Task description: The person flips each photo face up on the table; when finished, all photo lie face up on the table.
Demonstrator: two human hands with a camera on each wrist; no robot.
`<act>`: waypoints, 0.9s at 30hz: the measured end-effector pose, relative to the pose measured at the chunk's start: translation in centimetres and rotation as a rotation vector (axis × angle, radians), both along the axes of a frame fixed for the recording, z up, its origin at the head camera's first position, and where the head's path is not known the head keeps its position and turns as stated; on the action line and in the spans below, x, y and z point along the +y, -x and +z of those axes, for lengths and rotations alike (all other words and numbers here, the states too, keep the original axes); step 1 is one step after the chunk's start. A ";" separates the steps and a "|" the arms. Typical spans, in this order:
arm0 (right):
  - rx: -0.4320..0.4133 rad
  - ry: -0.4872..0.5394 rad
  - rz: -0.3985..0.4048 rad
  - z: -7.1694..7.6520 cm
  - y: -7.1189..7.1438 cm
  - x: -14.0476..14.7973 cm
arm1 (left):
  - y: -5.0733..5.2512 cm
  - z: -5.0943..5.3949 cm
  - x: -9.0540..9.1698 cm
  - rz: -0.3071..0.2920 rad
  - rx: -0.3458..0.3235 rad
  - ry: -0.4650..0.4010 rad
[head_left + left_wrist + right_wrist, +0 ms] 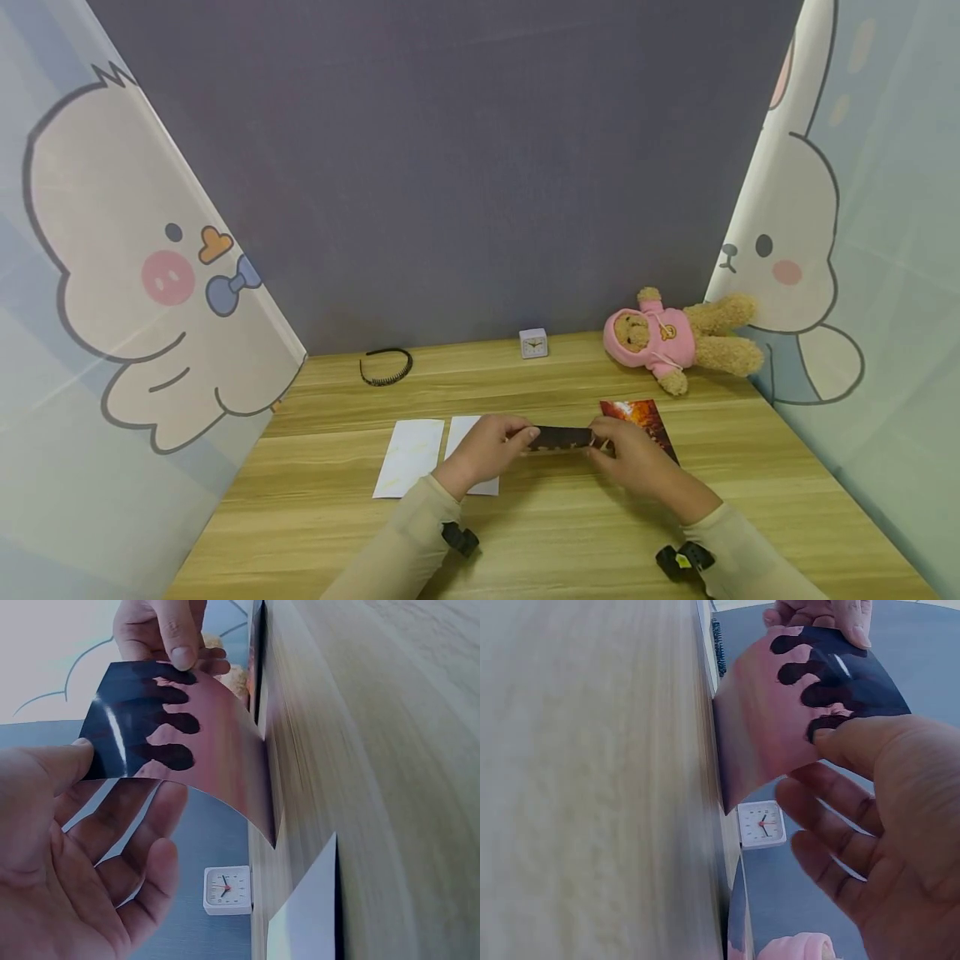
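Observation:
A glossy dark-and-pink picture sheet (558,438) is stretched between both hands. My left hand (487,450) pinches its left end, the thumb on top. My right hand (633,458) grips the opposite end, thumb also on the dark printed side. Seen from the left wrist, the sheet (217,742) bends downward, its far edge at the tabletop. The right wrist view shows the same curve in the sheet (761,727), with a scalloped border between black and pink. The other fingers of my right hand (907,825) are spread beneath it.
Two white sheets (408,458) lie left, one partly behind the left hand. A fiery red-orange picture (641,417) lies beside the right hand. Farther back are a black headband (387,381), a small white clock (533,343) and a teddy bear in pink (667,337).

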State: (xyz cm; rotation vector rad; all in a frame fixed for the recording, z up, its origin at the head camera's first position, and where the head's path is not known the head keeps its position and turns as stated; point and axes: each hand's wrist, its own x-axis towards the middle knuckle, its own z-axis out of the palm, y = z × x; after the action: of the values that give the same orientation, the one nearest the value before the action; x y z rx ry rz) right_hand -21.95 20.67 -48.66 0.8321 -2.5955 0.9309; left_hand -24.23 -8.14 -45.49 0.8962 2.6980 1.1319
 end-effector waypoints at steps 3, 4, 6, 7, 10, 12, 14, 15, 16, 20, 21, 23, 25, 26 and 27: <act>0.051 0.037 -0.007 -0.1 0.0 0.0 | 0.1 0.0 0.0 0.006 0.009 -0.026; 0.065 0.053 -0.009 -0.1 0.0 0.0 | 0.1 0.0 0.0 0.010 0.013 -0.032; 0.085 0.080 -0.008 -0.1 0.0 0.0 | 0.1 -0.1 0.0 0.021 0.018 -0.036; 0.089 0.088 -0.007 -0.1 0.0 -0.1 | 0.0 -0.1 0.0 0.026 0.019 -0.036; 0.089 0.098 -0.003 -0.1 0.1 -0.1 | -0.1 0.0 0.0 0.037 0.013 -0.035; 0.082 0.101 0.002 0.0 0.1 -0.1 | 0.0 0.0 0.0 0.035 0.016 -0.039; 0.075 0.103 0.004 0.0 0.2 -0.1 | 0.0 0.0 0.0 0.033 0.023 -0.044; 0.069 0.104 0.003 0.0 0.2 -0.1 | 0.0 0.1 0.0 0.033 0.026 -0.047; 0.064 0.107 0.001 0.1 0.1 -0.1 | 0.0 0.0 0.0 0.033 0.030 -0.052; 0.049 0.126 -0.012 0.1 0.1 -0.2 | 0.0 0.2 0.1 0.050 0.030 -0.087; 0.047 0.132 -0.016 0.1 0.1 -0.2 | 0.0 0.2 0.2 0.058 0.030 -0.096; 0.044 0.145 -0.022 0.1 0.0 -0.2 | 0.0 0.3 0.2 0.074 0.037 -0.111; 0.038 0.156 -0.026 0.1 0.0 -0.2 | 0.0 0.3 0.2 0.088 0.048 -0.116; 0.035 0.161 -0.026 0.1 0.0 -0.2 | 0.0 0.3 0.3 0.092 0.050 -0.118; 0.033 0.166 -0.027 0.1 0.0 -0.2 | 0.0 0.3 0.3 0.095 0.053 -0.120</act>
State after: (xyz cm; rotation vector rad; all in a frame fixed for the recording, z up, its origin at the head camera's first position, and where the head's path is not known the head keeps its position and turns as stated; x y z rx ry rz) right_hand -21.96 20.48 -48.54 0.7599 -2.4551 1.0983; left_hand -24.25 -7.86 -45.18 0.8324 2.7677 1.3192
